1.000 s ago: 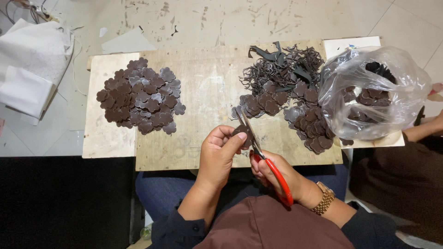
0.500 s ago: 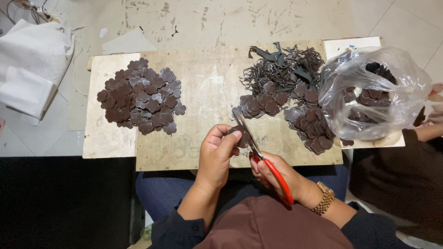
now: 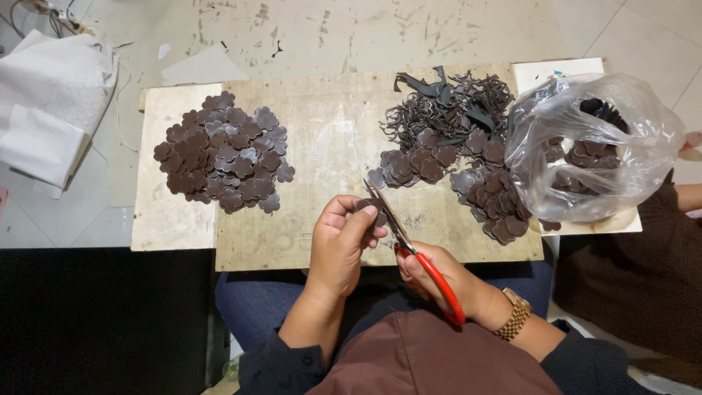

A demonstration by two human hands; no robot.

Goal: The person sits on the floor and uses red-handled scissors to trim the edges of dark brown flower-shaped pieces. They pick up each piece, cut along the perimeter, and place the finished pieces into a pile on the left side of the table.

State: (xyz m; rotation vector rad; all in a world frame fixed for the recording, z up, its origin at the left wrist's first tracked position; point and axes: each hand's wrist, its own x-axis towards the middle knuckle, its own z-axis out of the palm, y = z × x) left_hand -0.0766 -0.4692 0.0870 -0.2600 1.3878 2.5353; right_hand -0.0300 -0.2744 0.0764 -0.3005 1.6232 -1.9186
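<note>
Left hand [image 3: 342, 245]: closed around a small dark brown flower-shaped piece [image 3: 371, 210], pinched between thumb and fingertips, held just above the near edge of the wooden surface [image 3: 322, 139]. Right hand [image 3: 431, 274]: fingers wrapped through the red handles of a pair of scissors [image 3: 409, 249], grip firm. Scissor blades angled up and to the left, tips meeting the held piece; exact blade gap not discernible. Gold-coloured wristwatch [image 3: 514, 313] on the right wrist.

On the surface, left portion: heap of finished brown flower-shaped cutouts [image 3: 219, 161], well apart from both hands. Centre-right: second heap of similar cutouts [image 3: 486, 194], touching a tangle of dark offcut strips [image 3: 446, 106] lying at the far side. Right edge: clear plastic bag [image 3: 592, 146], crumpled, holding more dark pieces, resting partly on the surface and partly on a pale board beneath it.

On the tiled floor [image 3: 307, 33], upper left: white cloth bundle [image 3: 47, 110], beside the surface but not touching the heaps.

At the far right edge: part of another person's arm [image 3: 687, 196], just beside the bag; hand largely out of view.
</note>
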